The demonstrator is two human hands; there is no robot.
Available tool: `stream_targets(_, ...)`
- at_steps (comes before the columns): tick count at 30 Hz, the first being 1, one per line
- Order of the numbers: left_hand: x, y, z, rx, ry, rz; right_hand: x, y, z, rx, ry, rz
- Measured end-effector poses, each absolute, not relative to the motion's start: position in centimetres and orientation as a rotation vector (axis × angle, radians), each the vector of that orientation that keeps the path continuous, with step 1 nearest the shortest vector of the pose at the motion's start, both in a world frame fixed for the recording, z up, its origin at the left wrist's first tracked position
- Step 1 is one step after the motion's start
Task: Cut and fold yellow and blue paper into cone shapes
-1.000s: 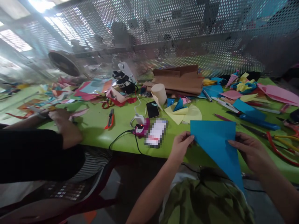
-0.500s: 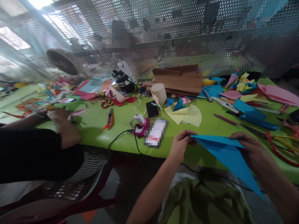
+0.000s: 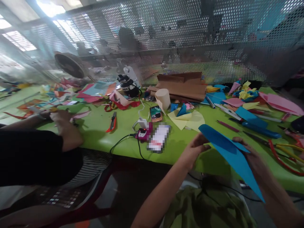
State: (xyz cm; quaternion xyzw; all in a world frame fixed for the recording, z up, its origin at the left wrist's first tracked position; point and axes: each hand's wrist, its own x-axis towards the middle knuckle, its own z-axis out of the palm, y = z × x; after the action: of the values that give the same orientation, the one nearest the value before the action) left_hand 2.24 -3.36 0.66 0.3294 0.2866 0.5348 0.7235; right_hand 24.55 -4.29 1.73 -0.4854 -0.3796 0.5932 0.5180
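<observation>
A folded sheet of blue paper (image 3: pixel 237 161) is held up over the front edge of the green table (image 3: pixel 123 144). My right hand (image 3: pixel 249 155) grips its right side, with the paper hiding part of the fingers. At the paper's upper left, my left hand (image 3: pixel 193 150) has its thumb and fingers apart beneath the raised, curved flap. The sheet's long point hangs down toward my lap.
Yellow paper (image 3: pixel 196 119), a phone (image 3: pixel 155 114), a tape roll (image 3: pixel 163 97), a cutter (image 3: pixel 112 122) and scissors (image 3: pixel 273 144) lie around. A white charger (image 3: pixel 142 123) has cables over the edge. Another person's arm (image 3: pixel 67 126) is at the left.
My left hand has loosened its pinch on the paper's left corner, and the flap there has risen and curved. The dark phone's screen has lit up.
</observation>
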Motion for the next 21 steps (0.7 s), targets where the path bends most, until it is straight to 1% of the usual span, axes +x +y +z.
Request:
stream_targets(4, 2.5, -2.8, 1.0, 0.831, 0.609, 1.200, 23.9, -4.0, 0.9, -1.233, -0.614, 1.621)
stream_targets(8, 2.5, -2.3, 0.8, 0.927, 0.661, 1.251, 23.8, -3.9, -0.2, -1.091, -0.623, 1.660)
stream_targets(11, 1.8, -2.1, 1.7, 1.043, 0.753, 1.355, 24.3, -3.3, 0.2, -1.079, -0.743, 1.640)
stream_targets(13, 0.7, -2.2, 2.9, 1.239, 0.868, 1.550, 25.1, -2.7, 1.3, -1.118, -0.841, 1.508)
stream_targets(16, -1.1, -2.6, 5.0, 1.788, 1.042, 1.911, 26.4, -2.1, 3.5, -1.140, -0.902, 1.112)
stream_targets(18, -1.6, -3.1, 5.5, 2.139, 1.147, 2.062, 26.9, -2.5, 4.4, -1.144, -0.957, 0.840)
stream_targets(19, -1.4, -3.5, 5.3, 2.279, 1.205, 2.098, 27.0, -2.9, 4.6, -1.146, -1.006, 0.781)
stream_targets(21, -0.4, -4.4, 4.1, 2.486, 1.321, 2.041, 27.0, -3.9, 4.2, -1.180, -1.177, 0.815)
